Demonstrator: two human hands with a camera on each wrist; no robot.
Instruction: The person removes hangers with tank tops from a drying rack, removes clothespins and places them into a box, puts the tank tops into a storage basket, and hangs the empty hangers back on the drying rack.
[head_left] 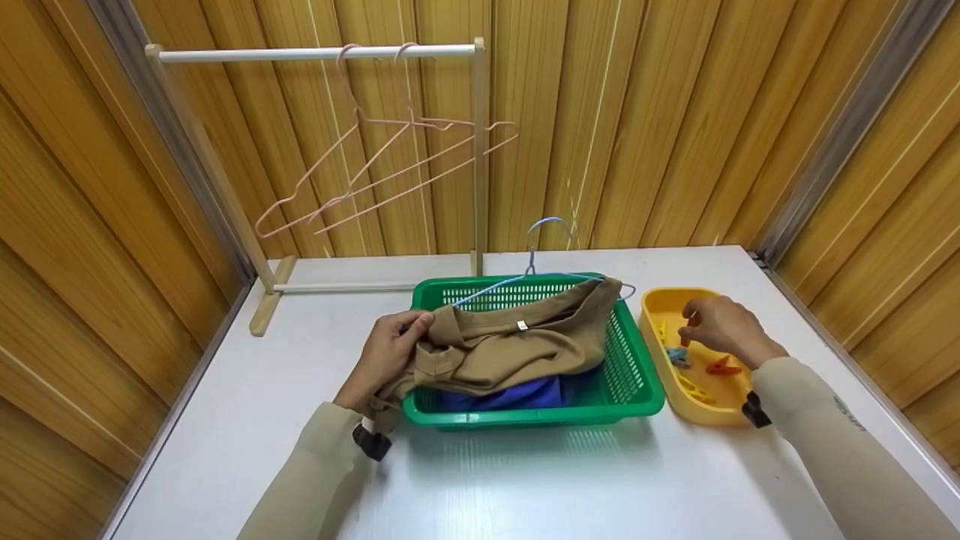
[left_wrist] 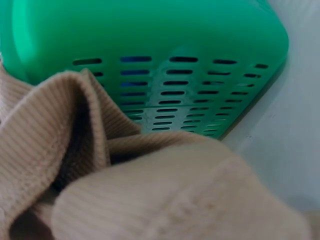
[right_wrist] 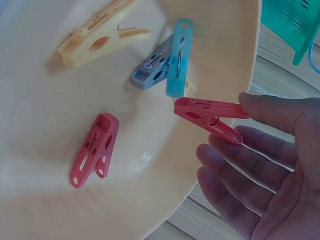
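My left hand (head_left: 384, 352) grips the left end of a brown garment (head_left: 517, 352), thumb on top of its waistband. The garment has a small white label and lies across a green basket (head_left: 532, 416), with a light blue hanger (head_left: 532, 259) along its waistband, hook up. Blue cloth (head_left: 517, 395) shows underneath it. Over the yellow tray (head_left: 651, 300), my right hand (head_left: 724, 324) pinches a red clothespin (right_wrist: 205, 112) by its handles between thumb and finger, the other fingers loosely bent. The left wrist view shows brown fabric (left_wrist: 150, 195) against the basket; the left fingers are hidden there.
Inside the tray lie another red clothespin (right_wrist: 95, 150), a light blue one (right_wrist: 179, 60), a grey-blue one (right_wrist: 150, 67) and yellow ones (right_wrist: 95, 42). A rack (head_left: 315, 54) carrying two pink hangers (head_left: 360, 120) stands behind on the left. Wood-patterned walls (head_left: 675, 135) enclose the white table (head_left: 225, 420).
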